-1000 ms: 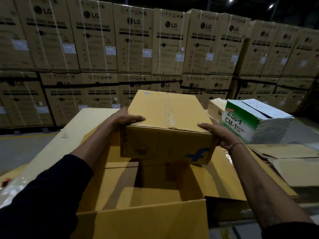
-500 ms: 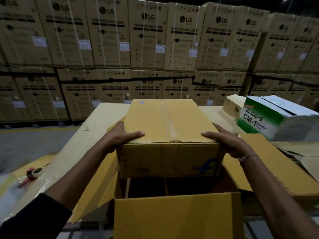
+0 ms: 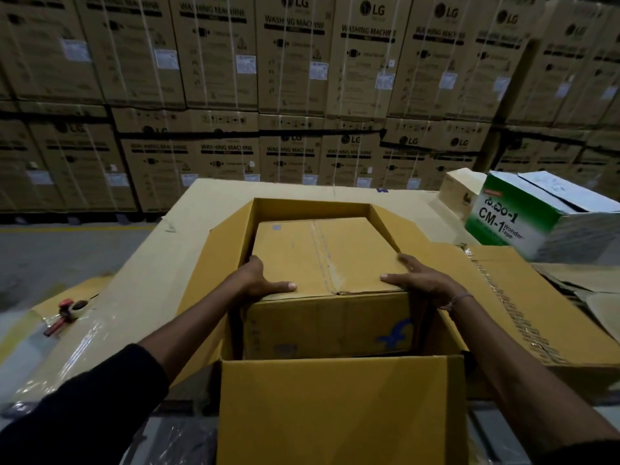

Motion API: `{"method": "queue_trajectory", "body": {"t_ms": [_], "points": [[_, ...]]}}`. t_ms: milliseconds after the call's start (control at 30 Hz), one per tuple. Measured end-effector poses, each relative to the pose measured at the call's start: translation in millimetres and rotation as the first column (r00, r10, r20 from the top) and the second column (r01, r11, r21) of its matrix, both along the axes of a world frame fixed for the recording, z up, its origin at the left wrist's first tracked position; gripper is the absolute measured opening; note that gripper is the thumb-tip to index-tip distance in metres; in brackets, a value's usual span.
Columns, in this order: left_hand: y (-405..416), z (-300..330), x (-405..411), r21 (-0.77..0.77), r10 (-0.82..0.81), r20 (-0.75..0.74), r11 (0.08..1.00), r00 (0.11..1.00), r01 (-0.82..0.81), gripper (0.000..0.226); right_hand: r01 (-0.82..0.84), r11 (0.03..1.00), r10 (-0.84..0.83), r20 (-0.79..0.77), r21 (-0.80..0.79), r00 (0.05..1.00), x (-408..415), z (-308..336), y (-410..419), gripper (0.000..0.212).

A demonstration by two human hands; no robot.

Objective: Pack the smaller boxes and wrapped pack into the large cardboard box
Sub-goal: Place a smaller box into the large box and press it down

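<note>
Lowering taped box (image 3: pixel 322 256) into large open carton (image 3: pixel 339 407). Left hand (image 3: pixel 258 280) and right hand (image 3: pixel 419 280) clamp opposite sides, thumbs on top. Next: seat flat, release.

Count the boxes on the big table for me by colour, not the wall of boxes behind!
Brown boxes: 3, the large cardboard box, the smaller box in both hands, and a small carton at the far right.
Green and white boxes: 1, the tape box.
Total: 4.
</note>
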State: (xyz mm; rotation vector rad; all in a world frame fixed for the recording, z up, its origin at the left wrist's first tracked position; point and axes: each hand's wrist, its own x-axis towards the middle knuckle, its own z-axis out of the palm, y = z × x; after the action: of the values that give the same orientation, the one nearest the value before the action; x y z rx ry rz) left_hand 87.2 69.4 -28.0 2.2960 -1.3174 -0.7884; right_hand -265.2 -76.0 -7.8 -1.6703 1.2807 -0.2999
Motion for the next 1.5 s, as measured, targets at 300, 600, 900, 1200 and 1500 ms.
{"method": "queue_trajectory", "body": {"t_ms": [300,600,900,1200,1500], "points": [[-5.6,-44.3,-19.0,0.233,0.007,0.137,0.972,0.991,-0.039,0.153,-0.080,0.997,0.080,-0.308,0.013,0.948,17.4,-56.5,11.0,0.110],[-7.3,-46.6,-30.1,0.336,-0.029,0.232,0.940,0.972,-0.052,0.150,-0.115,0.993,0.086,-0.451,-0.037,0.888,22.0,-68.1,4.4,0.121],[-30.8,-37.0,-59.6,0.245,-0.330,0.386,0.937,0.861,0.249,0.119,-0.186,0.950,0.014,-0.563,-0.250,0.827,36.7,-76.9,11.4,0.101],[-80.4,-47.1,-104.3,0.267,-0.543,0.459,0.839,0.704,0.473,0.072,-0.428,0.832,0.040,-0.731,-0.354,0.681,40.6,-76.6,14.4,0.076],[-77.2,52.7,-92.4,0.389,-0.550,0.563,0.835,0.617,0.390,0.030,-0.478,0.801,0.038,-0.765,-0.361,0.642,44.3,-79.3,11.4,0.077]]}}
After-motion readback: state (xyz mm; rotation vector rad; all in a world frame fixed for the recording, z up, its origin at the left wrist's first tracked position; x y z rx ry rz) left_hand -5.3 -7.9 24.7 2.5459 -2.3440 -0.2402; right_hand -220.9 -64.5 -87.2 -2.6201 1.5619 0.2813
